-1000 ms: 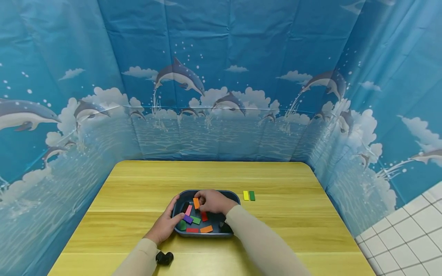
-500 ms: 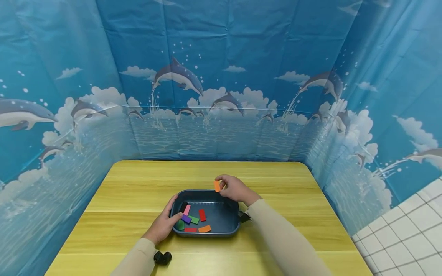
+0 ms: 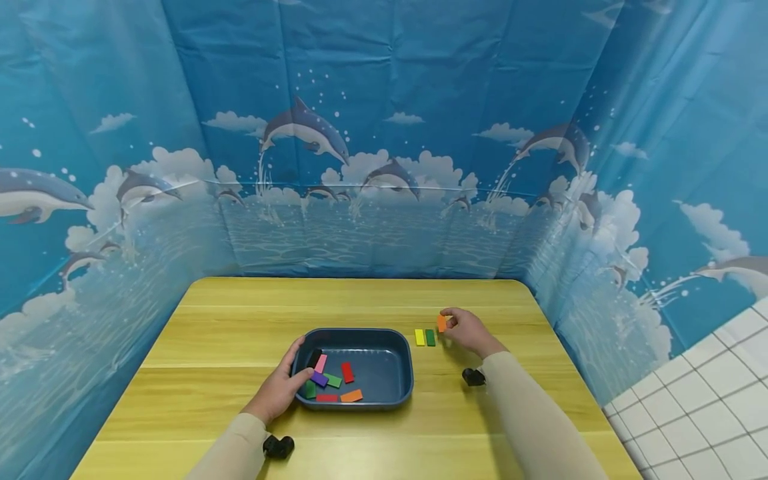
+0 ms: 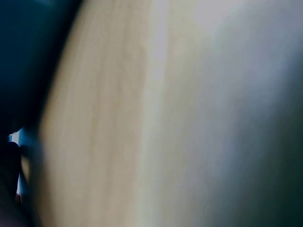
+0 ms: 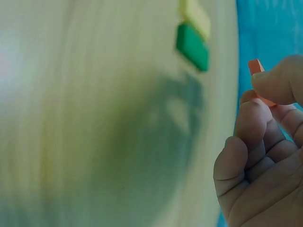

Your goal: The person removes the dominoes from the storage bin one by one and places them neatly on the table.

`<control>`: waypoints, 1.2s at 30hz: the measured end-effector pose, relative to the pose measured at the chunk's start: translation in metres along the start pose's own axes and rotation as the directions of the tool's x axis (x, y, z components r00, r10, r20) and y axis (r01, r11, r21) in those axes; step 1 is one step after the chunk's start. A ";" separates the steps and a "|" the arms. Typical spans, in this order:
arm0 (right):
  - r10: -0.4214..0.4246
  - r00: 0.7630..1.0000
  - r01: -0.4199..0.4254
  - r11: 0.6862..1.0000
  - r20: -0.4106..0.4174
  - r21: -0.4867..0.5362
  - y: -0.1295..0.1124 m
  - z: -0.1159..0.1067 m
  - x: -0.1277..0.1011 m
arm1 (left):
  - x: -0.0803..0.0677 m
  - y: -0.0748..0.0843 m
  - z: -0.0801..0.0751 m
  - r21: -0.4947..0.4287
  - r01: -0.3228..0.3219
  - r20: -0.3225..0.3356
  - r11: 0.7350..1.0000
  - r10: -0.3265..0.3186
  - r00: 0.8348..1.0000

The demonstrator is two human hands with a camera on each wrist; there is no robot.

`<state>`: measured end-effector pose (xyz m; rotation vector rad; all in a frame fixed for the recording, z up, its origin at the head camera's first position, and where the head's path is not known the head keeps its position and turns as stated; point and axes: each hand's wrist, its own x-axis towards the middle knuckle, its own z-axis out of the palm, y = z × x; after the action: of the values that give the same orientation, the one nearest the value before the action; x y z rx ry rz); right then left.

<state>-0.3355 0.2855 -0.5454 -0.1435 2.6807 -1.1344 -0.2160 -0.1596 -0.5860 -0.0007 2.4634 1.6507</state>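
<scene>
Pinching a small flat orange block (image 3: 441,323), the right hand (image 3: 468,331) hovers beside the green block (image 3: 430,337); the left hand (image 3: 281,389) grips the dark blue plastic tray (image 3: 384,399) on the desk (image 3: 240,320).

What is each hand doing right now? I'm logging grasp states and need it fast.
Left hand: grips the rim of the blue tray.
Right hand: pinches an orange block.
</scene>
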 end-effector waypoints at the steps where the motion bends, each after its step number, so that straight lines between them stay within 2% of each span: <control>1: 0.010 1.000 -0.010 1.000 0.001 -0.004 0.005 -0.001 -0.001 | 0.000 0.001 0.000 0.000 0.001 0.000 1.000 -0.001 1.000; 8: 0.059 0.998 -0.058 0.998 0.023 -0.024 0.022 0.003 -0.006 | -0.002 0.002 -0.001 0.019 0.015 0.009 1.000 -0.015 1.000; 16: 0.036 0.999 -0.036 0.999 0.021 -0.014 0.027 0.009 -0.006 | -0.004 0.004 -0.001 0.009 0.022 0.013 1.000 -0.022 1.000; 23: 0.012 1.000 -0.011 0.997 0.012 -0.077 0.031 0.013 -0.005 | -0.004 0.005 0.000 0.010 0.017 0.007 1.000 -0.017 1.000; 30: 0.018 1.000 -0.017 0.998 0.023 -0.064 0.029 0.015 -0.004 | -0.004 0.005 0.001 0.008 0.013 0.005 1.000 -0.013 1.000; 36: -0.002 0.999 0.006 0.995 0.037 -0.096 0.032 0.015 -0.004 | -0.003 0.004 0.001 0.012 0.009 0.013 1.000 -0.009 1.000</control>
<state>-0.3279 0.2979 -0.5779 -0.1841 2.7049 -0.9940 -0.2129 -0.1580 -0.5824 0.0005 2.4597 1.6277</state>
